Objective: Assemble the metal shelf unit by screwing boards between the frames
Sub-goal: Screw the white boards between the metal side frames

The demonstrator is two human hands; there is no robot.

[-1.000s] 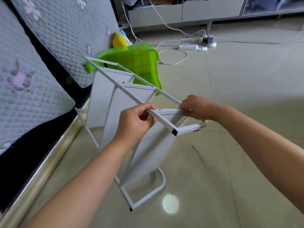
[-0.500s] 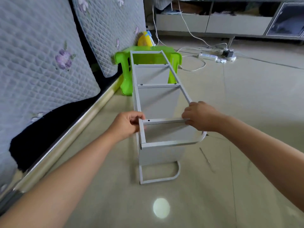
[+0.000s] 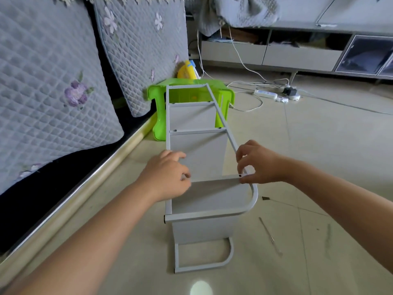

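Your left hand [image 3: 168, 177] grips the shelf unit's [image 3: 200, 158] left rail, your right hand [image 3: 258, 165] pinches the right at centre frame; line up the board's [image 3: 212, 193] holes before screwing.

A white metal shelf unit [image 3: 197, 158] lies on its side on the tiled floor [image 3: 319, 167], its far end against a green plastic stool [image 3: 157, 107]. The left hand [image 3: 168, 177] rests over the left frame rail [image 3: 167, 124], fingers curled on it beside the nearest board [image 3: 212, 194]. The right hand [image 3: 257, 162] pinches the right frame rail [image 3: 221, 118] where that board meets it. A thin metal tool [image 3: 270, 235] lies on the floor to the right, and a power strip [image 3: 265, 94] with white cables lies farther back.
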